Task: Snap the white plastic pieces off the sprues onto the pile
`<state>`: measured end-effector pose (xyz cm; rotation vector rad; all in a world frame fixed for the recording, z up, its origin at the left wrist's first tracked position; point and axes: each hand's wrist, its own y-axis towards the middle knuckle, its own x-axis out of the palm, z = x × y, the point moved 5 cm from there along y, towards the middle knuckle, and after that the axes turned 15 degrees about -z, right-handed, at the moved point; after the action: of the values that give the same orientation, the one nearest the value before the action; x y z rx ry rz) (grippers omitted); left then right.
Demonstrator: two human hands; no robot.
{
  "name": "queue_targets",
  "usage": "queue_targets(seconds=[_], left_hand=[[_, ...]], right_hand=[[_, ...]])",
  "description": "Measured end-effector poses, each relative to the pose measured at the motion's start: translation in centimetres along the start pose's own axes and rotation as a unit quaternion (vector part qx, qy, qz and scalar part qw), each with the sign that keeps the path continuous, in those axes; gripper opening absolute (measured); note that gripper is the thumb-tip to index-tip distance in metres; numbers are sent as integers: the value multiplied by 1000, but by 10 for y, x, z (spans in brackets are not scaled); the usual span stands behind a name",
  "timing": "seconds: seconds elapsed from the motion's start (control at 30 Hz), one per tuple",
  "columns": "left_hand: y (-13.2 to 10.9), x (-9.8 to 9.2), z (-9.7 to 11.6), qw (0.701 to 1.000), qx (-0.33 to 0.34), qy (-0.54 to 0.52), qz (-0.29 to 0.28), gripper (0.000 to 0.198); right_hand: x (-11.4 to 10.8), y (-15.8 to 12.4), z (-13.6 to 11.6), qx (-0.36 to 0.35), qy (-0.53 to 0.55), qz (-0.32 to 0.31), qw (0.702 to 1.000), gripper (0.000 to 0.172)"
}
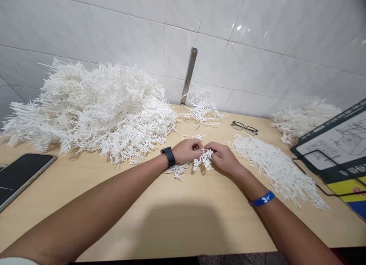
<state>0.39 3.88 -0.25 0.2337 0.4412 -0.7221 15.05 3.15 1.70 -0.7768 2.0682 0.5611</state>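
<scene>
Near the middle of the table, my left hand (pixel 187 150) and my right hand (pixel 224 156) are close together, fingers pinched on a small white branched plastic piece (pixel 203 160) that hangs between them. The exact grip point is partly hidden by the fingers. Beneath my left wrist lies another white branched piece (pixel 178 171) on the wood. A large heap of white branched pieces (pixel 105 109) rises to the left, and a flatter pile of small white pieces (pixel 271 166) spreads beside my right forearm.
Eyeglasses (pixel 244 128) lie toward the back, right of a loose tangle of white branches (pixel 201 109). A phone (pixel 23 173) rests at the left edge. On the right stand a printed box (pixel 337 139) and another white pile (pixel 303 116). A metal bracket (pixel 189 76) is fixed to the tiled wall.
</scene>
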Motion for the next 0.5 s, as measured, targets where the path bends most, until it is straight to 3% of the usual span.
queue_targets(seconds=[0.2, 0.5], left_hand=[[-1, 0, 3, 999, -14, 47, -15, 30], [-1, 1, 3, 997, -20, 77, -18, 21]], right_hand=[[-2, -1, 0, 18, -22, 16, 999, 27], [2, 0, -5, 55, -87, -7, 995, 10]])
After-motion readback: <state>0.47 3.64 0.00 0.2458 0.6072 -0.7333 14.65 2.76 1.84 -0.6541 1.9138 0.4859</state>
